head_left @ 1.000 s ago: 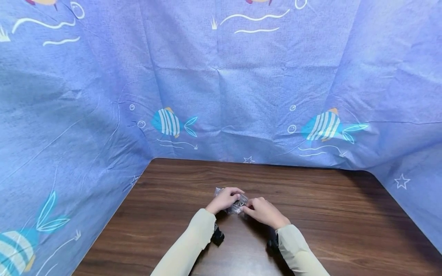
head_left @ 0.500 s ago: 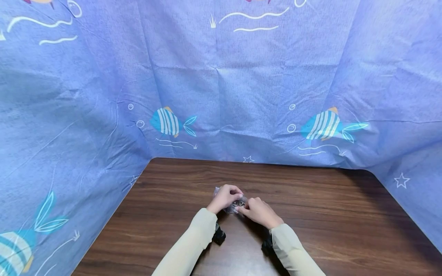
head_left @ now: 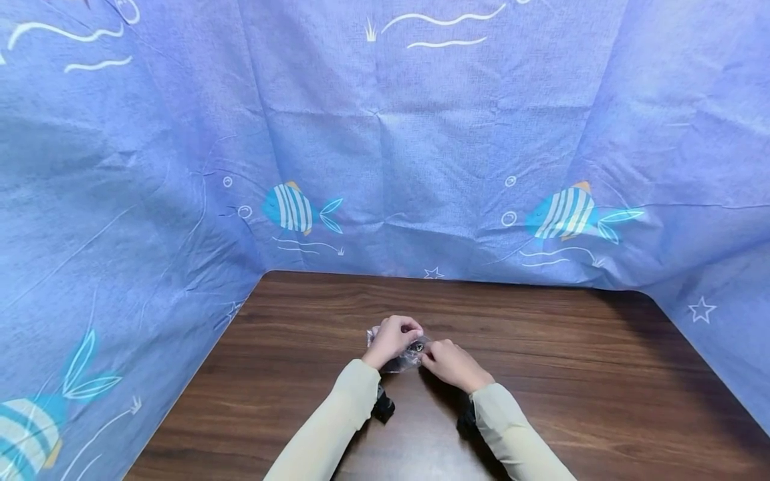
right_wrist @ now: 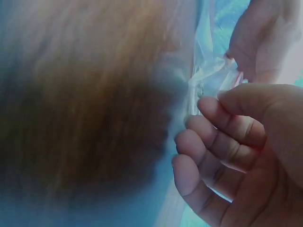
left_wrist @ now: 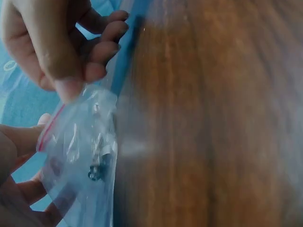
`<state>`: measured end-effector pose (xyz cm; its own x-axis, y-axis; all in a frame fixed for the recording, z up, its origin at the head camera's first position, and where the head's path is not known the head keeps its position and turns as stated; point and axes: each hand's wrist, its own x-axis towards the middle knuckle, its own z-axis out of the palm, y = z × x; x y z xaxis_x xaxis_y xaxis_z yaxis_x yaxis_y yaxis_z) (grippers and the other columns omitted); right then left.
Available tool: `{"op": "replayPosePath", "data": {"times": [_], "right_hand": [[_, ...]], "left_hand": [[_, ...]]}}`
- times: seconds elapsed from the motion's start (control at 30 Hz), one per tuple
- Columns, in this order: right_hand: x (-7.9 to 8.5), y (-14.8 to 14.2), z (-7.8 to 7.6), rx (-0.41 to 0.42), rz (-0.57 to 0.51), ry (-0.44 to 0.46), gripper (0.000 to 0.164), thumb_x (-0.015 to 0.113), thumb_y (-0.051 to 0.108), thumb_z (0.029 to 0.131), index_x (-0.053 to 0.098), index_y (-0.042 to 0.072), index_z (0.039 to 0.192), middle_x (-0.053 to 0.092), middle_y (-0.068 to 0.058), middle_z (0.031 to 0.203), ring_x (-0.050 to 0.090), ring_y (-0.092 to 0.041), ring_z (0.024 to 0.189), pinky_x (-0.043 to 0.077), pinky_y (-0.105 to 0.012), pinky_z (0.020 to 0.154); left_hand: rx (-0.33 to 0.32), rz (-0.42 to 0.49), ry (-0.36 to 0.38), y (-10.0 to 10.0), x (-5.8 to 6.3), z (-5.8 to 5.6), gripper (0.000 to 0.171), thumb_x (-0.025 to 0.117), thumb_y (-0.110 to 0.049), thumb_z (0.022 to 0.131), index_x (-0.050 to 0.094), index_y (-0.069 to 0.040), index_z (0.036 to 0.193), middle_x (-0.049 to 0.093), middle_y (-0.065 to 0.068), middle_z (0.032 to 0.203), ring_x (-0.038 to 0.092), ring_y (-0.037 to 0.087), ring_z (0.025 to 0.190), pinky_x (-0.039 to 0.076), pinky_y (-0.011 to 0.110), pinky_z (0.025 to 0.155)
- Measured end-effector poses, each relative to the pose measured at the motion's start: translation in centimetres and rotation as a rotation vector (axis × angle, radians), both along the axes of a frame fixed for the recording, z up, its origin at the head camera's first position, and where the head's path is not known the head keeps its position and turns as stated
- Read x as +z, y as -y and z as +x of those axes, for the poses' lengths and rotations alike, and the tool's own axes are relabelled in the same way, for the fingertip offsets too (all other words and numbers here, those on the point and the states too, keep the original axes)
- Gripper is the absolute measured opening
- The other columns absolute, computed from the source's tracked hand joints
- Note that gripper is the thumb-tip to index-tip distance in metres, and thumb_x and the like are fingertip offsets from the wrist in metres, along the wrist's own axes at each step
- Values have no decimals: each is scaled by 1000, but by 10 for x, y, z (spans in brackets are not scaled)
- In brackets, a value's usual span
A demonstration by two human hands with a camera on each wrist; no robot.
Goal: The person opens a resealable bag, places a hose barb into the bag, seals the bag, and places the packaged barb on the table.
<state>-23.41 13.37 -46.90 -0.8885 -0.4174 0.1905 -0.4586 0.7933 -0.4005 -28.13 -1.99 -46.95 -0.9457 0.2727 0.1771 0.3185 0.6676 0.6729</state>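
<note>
A clear zip bag point(head_left: 409, 361) with a red seal line lies between my two hands, above the wooden table. Through its plastic, the left wrist view shows a small dark and silvery metal piece point(left_wrist: 96, 171). My left hand point(head_left: 392, 339) pinches the bag's upper edge between thumb and forefinger, at one end of the seal. From the other side my right hand point(head_left: 457, 366) pinches the edge near the seal's other end, its remaining fingers loosely curled. In the right wrist view the plastic point(right_wrist: 207, 73) is partly hidden behind the right fingers point(right_wrist: 187, 175).
The dark brown wooden table point(head_left: 577, 374) spreads out around the hands. Blue cloth point(head_left: 433, 153) with printed fish hangs behind it and along both sides. A black device sits at the left wrist point(head_left: 383, 405), another at the right point(head_left: 466, 417).
Both hands keep hold of the bag. My right hand has shifted slightly left, and its fingertips have changed place on the bag's edge. The left hand appears slightly higher in the head view.
</note>
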Motion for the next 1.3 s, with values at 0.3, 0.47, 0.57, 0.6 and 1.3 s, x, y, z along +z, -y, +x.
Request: {"op": "replayPosePath", "data": {"times": [0.3,0.47,0.57,0.6,1.3], "right_hand": [[7,-28,-7,43,-13,-57,18,64,8,88,65,11,71,58,6,65,49,-5,60,44,-26,57],[14,-42,-12,20,-31,-81,11,65,9,88,70,8,78,64,4,70,53,-6,63,47,-26,60],[16,-48,-13,12,-58,-91,9,66,10,87,72,6,81,66,2,72,55,-6,64,48,-26,60],[16,-50,-14,17,-65,-83,9,67,11,87,72,6,81,67,2,73,56,-5,65,48,-25,60],[29,-60,-18,31,-167,-128,6,67,5,85,70,7,80,66,3,73,56,-4,67,50,-23,63]], "left_hand": [[-28,64,-103,8,0,-4,9,71,-19,86,77,-13,85,71,3,90,64,21,91,47,36,84],[-47,147,-95,11,4,-5,9,70,-17,88,75,-10,86,75,4,89,69,19,85,52,28,76],[-46,165,-100,11,7,-5,9,69,-17,88,75,-10,86,75,4,86,66,14,76,51,23,69],[-46,163,-106,11,8,-6,10,69,-18,88,75,-10,86,75,3,85,64,12,74,49,21,68],[-27,238,-101,14,26,-4,13,69,-21,89,76,-10,90,75,4,88,66,14,83,49,24,75]]}}
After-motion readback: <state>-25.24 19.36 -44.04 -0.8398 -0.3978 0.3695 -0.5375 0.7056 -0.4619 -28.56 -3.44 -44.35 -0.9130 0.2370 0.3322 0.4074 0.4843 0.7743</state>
